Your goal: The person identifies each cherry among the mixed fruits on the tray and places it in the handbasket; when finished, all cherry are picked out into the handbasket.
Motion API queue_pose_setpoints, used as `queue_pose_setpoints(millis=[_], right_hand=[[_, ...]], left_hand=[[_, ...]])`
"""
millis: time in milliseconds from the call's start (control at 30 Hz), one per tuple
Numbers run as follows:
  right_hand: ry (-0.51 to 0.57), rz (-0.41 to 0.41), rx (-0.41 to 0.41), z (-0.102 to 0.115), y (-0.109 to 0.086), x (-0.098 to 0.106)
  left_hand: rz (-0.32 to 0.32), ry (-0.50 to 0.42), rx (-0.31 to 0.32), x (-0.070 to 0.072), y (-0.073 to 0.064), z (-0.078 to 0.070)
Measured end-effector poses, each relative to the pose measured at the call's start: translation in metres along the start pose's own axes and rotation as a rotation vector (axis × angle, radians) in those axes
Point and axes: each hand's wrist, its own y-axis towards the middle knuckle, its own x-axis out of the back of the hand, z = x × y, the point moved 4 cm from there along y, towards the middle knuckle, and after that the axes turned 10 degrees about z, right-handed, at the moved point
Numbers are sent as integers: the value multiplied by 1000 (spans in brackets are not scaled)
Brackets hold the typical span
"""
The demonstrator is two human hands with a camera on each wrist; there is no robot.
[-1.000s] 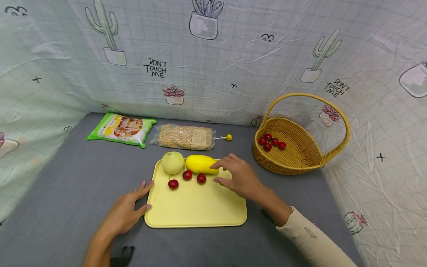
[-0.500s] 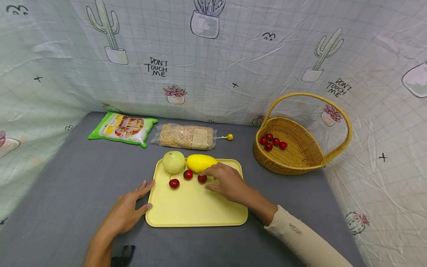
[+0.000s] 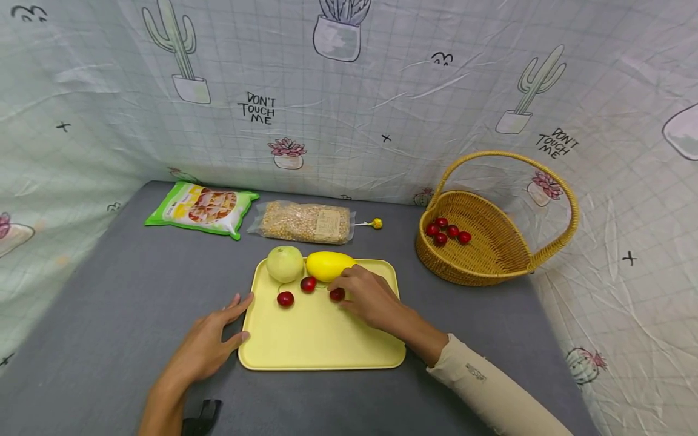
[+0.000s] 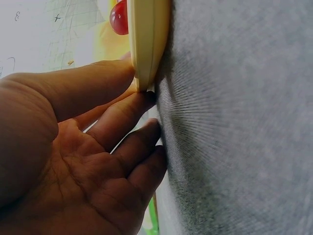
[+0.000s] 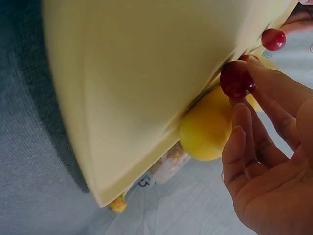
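My right hand (image 3: 371,297) pinches a dark red cherry (image 3: 337,295) between thumb and fingertips, low over the pale yellow tray (image 3: 322,342). In the right wrist view this cherry (image 5: 237,79) shows at the thumb tip. Two more cherries lie on the tray, one in the middle (image 3: 308,284) and one at left (image 3: 285,299). Behind them sit a round pale green fruit (image 3: 285,264) and a long yellow fruit (image 3: 329,266), which the right hand partly overlaps. My left hand (image 3: 204,345) touches the tray's left edge with thumb and extended fingers; the left wrist view shows the thumb against the rim (image 4: 144,54).
A wicker basket (image 3: 491,254) with a tall handle stands at back right, several cherries (image 3: 440,238) inside. Along the back lie a green and white food bag (image 3: 202,209), a clear bag of grains (image 3: 305,222) and a yellow lollipop (image 3: 376,223). Patterned cloth hangs behind the grey table.
My right hand has moved left and down from beside the yellow fruit and taken hold of the rightmost cherry, which has shifted slightly right. The left hand stays at the tray edge.
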Motion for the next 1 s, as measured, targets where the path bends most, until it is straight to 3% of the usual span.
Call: queue_pose_setpoints(millis=[400,1000], right_hand=[[4,-25,-12,-7,-9,6],[58,-247,11,-21,-32,45]], left_hand=[[15,-12,15,-1,2,2],[9,-16,1,0,2,1]])
